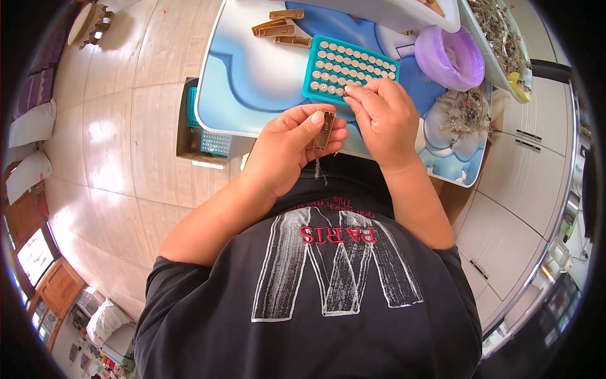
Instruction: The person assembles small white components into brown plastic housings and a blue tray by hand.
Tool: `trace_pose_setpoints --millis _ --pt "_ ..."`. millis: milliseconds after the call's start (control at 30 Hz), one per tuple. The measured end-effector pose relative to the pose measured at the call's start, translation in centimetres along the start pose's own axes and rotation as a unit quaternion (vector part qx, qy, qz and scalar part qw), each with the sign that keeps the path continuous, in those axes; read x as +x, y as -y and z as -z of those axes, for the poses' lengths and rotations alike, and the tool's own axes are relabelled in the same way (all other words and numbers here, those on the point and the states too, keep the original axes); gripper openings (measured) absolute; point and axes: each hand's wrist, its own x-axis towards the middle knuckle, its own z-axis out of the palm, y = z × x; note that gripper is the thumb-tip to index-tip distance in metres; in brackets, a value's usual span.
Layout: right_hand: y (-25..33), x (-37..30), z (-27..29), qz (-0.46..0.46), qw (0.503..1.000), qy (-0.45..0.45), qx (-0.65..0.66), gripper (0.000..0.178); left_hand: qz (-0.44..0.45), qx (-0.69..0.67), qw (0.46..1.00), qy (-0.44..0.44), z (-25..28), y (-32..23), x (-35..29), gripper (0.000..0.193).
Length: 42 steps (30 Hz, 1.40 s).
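Note:
My left hand (284,142) holds a small brown oblong plastic casing (324,131) upright between thumb and fingers, just off the table's near edge. Its open, hollow side faces up. To the right, the thumb and forefinger of my right hand (386,120) are pinched together at the near row of a teal tray (307,87). Rows of small round silvery discs (339,66), resembling button cells, fill this tray. Whatever lies between the right fingertips is too small and covered to make out.
Several brown casings (278,29) lie at the table's far left. A purple bowl (449,58) and a heap of thin wires (461,114) sit on the right, beside a bin of wires (499,38). A cardboard box (189,155) with teal trays stands below the table's left edge.

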Motion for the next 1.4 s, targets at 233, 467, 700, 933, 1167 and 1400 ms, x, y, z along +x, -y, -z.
trace_pose_setpoints --millis 233,467,700,933,1167,1400 --pt "-0.3 -0.1 -0.5 -0.037 0.999 -0.012 0.034 0.017 0.000 -0.009 1.000 -0.004 0.1 -0.1 0.3 0.031" --pt "-0.3 0.1 -0.2 -0.006 0.999 -0.017 0.045 0.016 0.002 -0.022 1.000 -0.007 -0.2 -0.3 0.4 0.027" --pt "2.6 -0.3 0.9 -0.021 0.990 0.001 0.140 0.016 -0.015 -0.045 0.999 0.012 0.4 0.3 0.8 0.024" --pt "1.8 -0.3 0.8 -0.007 0.992 0.001 0.128 0.018 -0.018 -0.032 0.999 0.018 0.6 0.5 0.7 0.029" --pt "0.2 0.8 -0.5 0.000 0.999 0.003 0.041 0.020 -0.012 -0.026 1.000 -0.008 0.0 0.0 0.6 0.027" --pt "0.2 0.8 -0.4 -0.027 0.997 0.011 0.076 0.015 -0.007 -0.033 0.999 -0.017 -0.1 -0.1 0.5 0.025"
